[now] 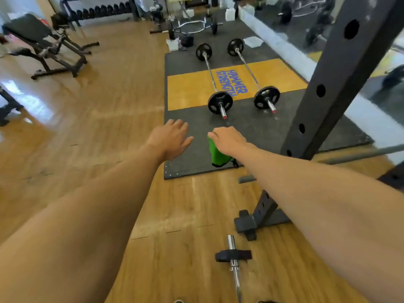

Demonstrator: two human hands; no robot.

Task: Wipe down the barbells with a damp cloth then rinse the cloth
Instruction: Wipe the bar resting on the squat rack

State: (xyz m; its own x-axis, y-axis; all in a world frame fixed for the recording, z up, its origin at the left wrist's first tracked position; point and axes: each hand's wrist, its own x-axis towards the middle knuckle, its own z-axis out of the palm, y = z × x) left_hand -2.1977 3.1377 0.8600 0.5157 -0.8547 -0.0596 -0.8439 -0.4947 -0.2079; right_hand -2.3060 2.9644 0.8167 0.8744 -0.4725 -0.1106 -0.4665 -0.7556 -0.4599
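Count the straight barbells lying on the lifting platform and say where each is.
2. The left barbell crosses the yellow panel's blue lettering; the right barbell lies beside it, nearer the rack upright. More may hide behind that upright.

My right hand [229, 142] grips green cloth [217, 154]; left hand [172, 138] open, fingers spread. Two barbells [215, 84] [251, 73] ahead on mat [251, 127], seemingly parallel.

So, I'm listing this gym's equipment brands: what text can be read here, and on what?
"HAMMER STRENGTH": blue letters on the yellow panel of the black rubber floor mat, seen sideways, its end partly behind a barbell's black weight plate.
Markings on the weight plates: too small to read.
Nothing else is legible.
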